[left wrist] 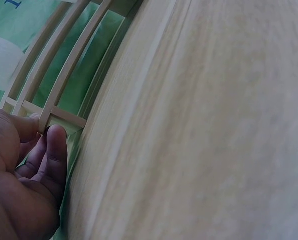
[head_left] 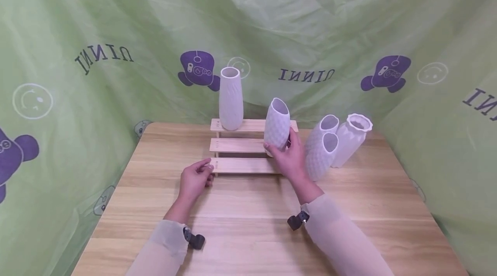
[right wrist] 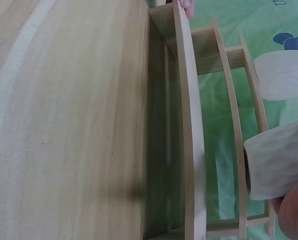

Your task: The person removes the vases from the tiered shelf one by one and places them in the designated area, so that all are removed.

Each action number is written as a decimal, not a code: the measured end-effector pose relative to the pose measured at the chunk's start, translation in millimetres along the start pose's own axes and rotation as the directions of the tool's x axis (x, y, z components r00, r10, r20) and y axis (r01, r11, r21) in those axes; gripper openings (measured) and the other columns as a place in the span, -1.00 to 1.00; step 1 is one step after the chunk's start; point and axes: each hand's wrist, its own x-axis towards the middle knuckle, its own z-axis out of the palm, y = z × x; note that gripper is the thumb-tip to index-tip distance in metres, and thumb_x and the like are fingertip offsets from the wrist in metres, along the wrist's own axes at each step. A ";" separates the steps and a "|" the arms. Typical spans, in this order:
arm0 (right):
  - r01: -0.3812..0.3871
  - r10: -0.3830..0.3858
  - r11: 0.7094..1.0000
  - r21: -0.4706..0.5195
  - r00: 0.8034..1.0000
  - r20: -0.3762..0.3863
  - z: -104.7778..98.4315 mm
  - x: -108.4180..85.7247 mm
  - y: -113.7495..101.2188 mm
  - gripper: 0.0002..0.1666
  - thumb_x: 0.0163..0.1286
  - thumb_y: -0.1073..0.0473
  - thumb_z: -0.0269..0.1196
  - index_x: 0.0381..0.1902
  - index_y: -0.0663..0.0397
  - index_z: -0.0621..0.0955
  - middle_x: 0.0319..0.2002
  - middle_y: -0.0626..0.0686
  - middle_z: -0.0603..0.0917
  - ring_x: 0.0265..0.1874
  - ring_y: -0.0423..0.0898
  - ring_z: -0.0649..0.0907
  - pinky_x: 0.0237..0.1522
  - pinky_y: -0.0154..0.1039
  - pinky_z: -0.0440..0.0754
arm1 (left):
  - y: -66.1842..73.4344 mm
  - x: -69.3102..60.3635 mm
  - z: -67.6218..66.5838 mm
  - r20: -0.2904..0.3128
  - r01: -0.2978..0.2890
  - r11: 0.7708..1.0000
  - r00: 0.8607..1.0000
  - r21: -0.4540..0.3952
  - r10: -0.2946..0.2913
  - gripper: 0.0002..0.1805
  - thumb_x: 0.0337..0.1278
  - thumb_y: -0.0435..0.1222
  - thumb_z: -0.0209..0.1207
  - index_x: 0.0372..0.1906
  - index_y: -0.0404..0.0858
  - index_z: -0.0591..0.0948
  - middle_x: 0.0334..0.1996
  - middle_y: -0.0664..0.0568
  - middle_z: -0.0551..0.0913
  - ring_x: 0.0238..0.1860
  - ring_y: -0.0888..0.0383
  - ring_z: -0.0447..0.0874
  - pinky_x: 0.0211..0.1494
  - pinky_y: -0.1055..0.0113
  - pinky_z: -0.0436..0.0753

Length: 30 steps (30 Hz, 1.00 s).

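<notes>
My right hand grips a white vase with a slanted mouth and a dimpled surface, thumb on one side and fingers behind. The vase is over the right part of a three-tier wooden stand; in the right wrist view its base is near the middle tier, and I cannot tell if they touch. With thumb and fingertips my left hand pinches the left end of the stand's lowest tier, also seen in the left wrist view. A tall white vase stands upright on the top tier's left.
Right of the stand, two more slant-mouthed dimpled vases and a white vase with a wavy rim stand close together on the wooden table, beside my right wrist. A green printed curtain hangs behind and along the sides.
</notes>
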 end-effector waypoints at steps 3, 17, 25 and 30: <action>0.000 0.000 1.000 0.014 1.000 -0.006 -0.4 -3.2 1.0 0.06 0.08 0.05 0.65 0.48 0.06 0.40 0.29 0.19 0.54 0.31 0.11 0.56 0.41 0.00 0.58 | 1.5 -1.1 0.2 0.001 0.010 1.000 1.000 -0.003 -0.010 -0.60 0.32 -0.36 0.35 0.23 -0.28 0.68 -0.17 -0.16 0.77 -0.42 0.07 0.75 -0.39 0.21 0.87; 0.046 -0.045 0.997 0.061 0.999 -0.019 -4.3 -11.1 7.7 -0.03 0.09 0.12 0.65 0.41 0.10 0.45 0.19 0.17 0.54 0.18 0.08 0.64 0.22 -0.09 0.73 | 2.3 -0.7 -0.8 -0.001 0.010 1.000 1.000 0.000 -0.010 -0.60 0.33 -0.37 0.34 0.23 -0.27 0.68 -0.14 -0.17 0.77 -0.38 0.03 0.76 -0.36 0.20 0.88; 0.052 -0.051 0.998 0.039 0.998 -0.024 -8.9 -20.8 7.9 0.00 0.11 0.10 0.65 0.45 0.08 0.42 0.19 0.16 0.53 0.20 0.11 0.63 0.30 0.00 0.68 | 2.0 -0.8 -1.6 0.004 0.009 1.000 1.000 -0.002 -0.009 -0.60 0.33 -0.37 0.34 0.24 -0.27 0.67 -0.14 -0.17 0.77 -0.38 0.04 0.76 -0.35 0.20 0.88; 0.052 -0.052 0.999 0.013 0.998 -0.032 -12.7 -26.8 7.0 0.02 0.11 0.09 0.65 0.46 0.12 0.41 0.18 0.17 0.54 0.19 0.11 0.63 0.33 -0.02 0.65 | 2.3 -0.7 -1.4 0.006 0.006 1.000 1.000 -0.007 -0.006 -0.59 0.34 -0.38 0.33 0.25 -0.29 0.66 -0.13 -0.18 0.76 -0.39 0.07 0.75 -0.36 0.22 0.87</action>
